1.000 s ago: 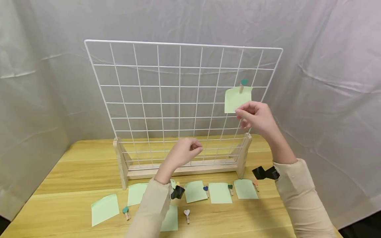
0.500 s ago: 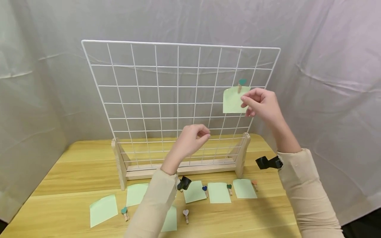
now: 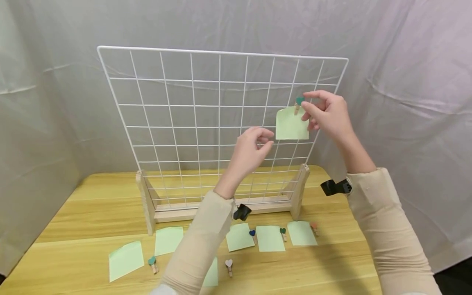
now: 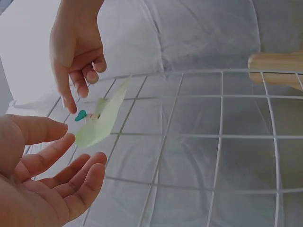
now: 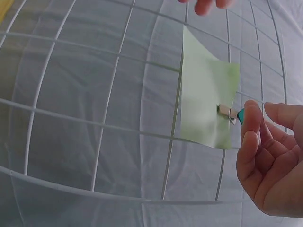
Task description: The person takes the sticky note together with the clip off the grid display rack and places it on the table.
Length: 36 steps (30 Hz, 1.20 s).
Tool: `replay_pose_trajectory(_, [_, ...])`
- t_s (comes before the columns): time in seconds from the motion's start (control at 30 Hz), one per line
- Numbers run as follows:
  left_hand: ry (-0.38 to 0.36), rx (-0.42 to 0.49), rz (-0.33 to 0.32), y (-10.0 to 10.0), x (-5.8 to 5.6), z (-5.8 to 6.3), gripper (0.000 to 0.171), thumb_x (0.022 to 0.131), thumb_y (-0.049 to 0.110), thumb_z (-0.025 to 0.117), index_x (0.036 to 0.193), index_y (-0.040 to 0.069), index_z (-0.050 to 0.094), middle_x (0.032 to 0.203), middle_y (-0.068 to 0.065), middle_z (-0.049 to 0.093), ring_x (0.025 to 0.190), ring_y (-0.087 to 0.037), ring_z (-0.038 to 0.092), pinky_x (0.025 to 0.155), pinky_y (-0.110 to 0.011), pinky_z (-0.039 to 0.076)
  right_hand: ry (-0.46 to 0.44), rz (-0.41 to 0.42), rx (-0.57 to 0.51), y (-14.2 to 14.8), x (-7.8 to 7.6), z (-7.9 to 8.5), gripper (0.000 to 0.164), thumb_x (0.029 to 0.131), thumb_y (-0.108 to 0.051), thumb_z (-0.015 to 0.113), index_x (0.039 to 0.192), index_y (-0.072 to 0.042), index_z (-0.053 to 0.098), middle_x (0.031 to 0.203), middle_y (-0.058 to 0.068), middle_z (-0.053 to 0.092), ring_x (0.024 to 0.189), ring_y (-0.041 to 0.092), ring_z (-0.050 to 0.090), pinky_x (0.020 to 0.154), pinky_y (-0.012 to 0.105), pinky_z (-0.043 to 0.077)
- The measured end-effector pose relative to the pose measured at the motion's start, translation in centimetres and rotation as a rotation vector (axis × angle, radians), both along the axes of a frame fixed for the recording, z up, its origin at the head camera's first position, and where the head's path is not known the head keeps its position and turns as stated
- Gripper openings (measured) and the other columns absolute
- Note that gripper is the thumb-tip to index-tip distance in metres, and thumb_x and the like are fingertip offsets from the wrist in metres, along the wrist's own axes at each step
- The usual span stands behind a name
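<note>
A pale green paper note [image 3: 291, 123] hangs on the white wire grid [image 3: 220, 104], held at its top by a small wooden clothespin [image 3: 297, 108] with a teal heart. My right hand [image 3: 330, 114] is at the clothespin, thumb and index finger spread apart right beside the heart. In the right wrist view its fingertips overlap the teal heart [image 5: 241, 116]. My left hand [image 3: 252, 149] is just left of the note's lower edge, fingers loosely bent and holding nothing. In the left wrist view the left fingertips [image 4: 97, 161] are near the note [image 4: 102, 124].
The grid stands in a wooden base [image 3: 221, 213] on a wooden table [image 3: 66, 262]. In front lie several green notes [image 3: 270, 238] and heart clothespins, including a white one [image 3: 229, 266] and a teal one [image 3: 153, 264]. The left forearm covers part of this row.
My right hand has risen from the note's lower corner to the clothespin, its thumb and index finger parting. My left hand has moved up and right toward the note, its fingers opening slightly.
</note>
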<state>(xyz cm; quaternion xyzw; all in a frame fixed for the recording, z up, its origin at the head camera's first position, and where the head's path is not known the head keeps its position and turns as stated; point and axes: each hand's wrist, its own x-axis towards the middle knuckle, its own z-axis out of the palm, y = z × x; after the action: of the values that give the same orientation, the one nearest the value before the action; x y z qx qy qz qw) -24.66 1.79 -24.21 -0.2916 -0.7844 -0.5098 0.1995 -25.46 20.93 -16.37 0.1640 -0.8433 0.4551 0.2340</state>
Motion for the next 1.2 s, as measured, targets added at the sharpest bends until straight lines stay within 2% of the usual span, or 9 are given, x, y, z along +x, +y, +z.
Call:
replay_pose_trajectory(0.27, [-0.046, -0.015, -0.033, 1.4, -0.4, 0.7, 0.025, 0.084, 0.006, 0.058, 0.109, 0.000, 0.058, 0.110, -0.011, 0.054, 0.091, -0.019, 0.056, 0.068, -0.015, 0.046, -0.050, -0.030, 0.106, 0.1, -0.4, 0.4, 0.039, 0.087, -0.015, 0.058, 0.121, 0.002, 0.051, 0.058, -0.002, 0.060, 0.042, 0.012, 0.053, 0.042, 0.019, 0.044])
replay_pose_trajectory(0.43, [-0.043, 0.051, -0.025, 1.9, -0.6, 0.8, 0.025, 0.082, 0.001, 0.058, 0.107, -0.001, 0.059, 0.109, -0.012, 0.053, 0.092, -0.020, 0.056, 0.068, -0.015, 0.046, -0.089, -0.029, 0.151, -0.1, -0.6, 0.7, 0.040, 0.088, -0.018, 0.056, 0.124, 0.000, 0.050, 0.059, 0.001, 0.061, 0.042, 0.014, 0.054, 0.043, 0.020, 0.044])
replay_pose_trajectory(0.57, [-0.032, 0.123, -0.010, 2.1, -0.8, 0.8, 0.023, 0.079, -0.003, 0.059, 0.102, -0.001, 0.061, 0.105, -0.012, 0.054, 0.087, -0.018, 0.058, 0.067, -0.014, 0.046, -0.108, -0.034, 0.198, -0.3, -0.7, 0.9, 0.039, 0.090, -0.019, 0.053, 0.124, 0.001, 0.050, 0.061, 0.003, 0.061, 0.042, 0.013, 0.054, 0.043, 0.021, 0.044])
replay_pose_trajectory(0.83, [-0.061, 0.246, -0.025, 2.6, -1.2, 0.8, 0.023, 0.075, -0.004, 0.066, 0.098, -0.002, 0.062, 0.100, -0.014, 0.053, 0.074, -0.017, 0.060, 0.064, -0.016, 0.047, -0.133, -0.048, 0.241, -0.7, -1.0, 1.2, 0.034, 0.091, -0.016, 0.049, 0.119, 0.003, 0.052, 0.062, 0.004, 0.061, 0.042, 0.016, 0.054, 0.042, 0.023, 0.044])
replay_pose_trajectory(1.0, [-0.079, 0.267, 0.005, 2.8, -1.4, 1.0, 0.021, 0.076, -0.002, 0.066, 0.097, -0.002, 0.063, 0.095, -0.015, 0.056, 0.067, -0.015, 0.058, 0.058, -0.016, 0.045, -0.145, -0.065, 0.243, -0.9, -1.0, 1.4, 0.031, 0.092, -0.015, 0.049, 0.116, 0.004, 0.054, 0.062, 0.003, 0.062, 0.042, 0.014, 0.054, 0.043, 0.022, 0.045])
replay_pose_trajectory(1.2, [-0.097, 0.237, 0.029, 2.8, -1.6, 1.1, 0.024, 0.075, -0.003, 0.067, 0.099, -0.002, 0.064, 0.078, -0.012, 0.062, 0.060, -0.013, 0.054, 0.052, -0.015, 0.042, -0.171, -0.076, 0.245, -1.0, -1.0, 1.6, 0.030, 0.092, -0.014, 0.049, 0.115, 0.005, 0.053, 0.063, 0.003, 0.061, 0.043, 0.014, 0.054, 0.045, 0.023, 0.047])
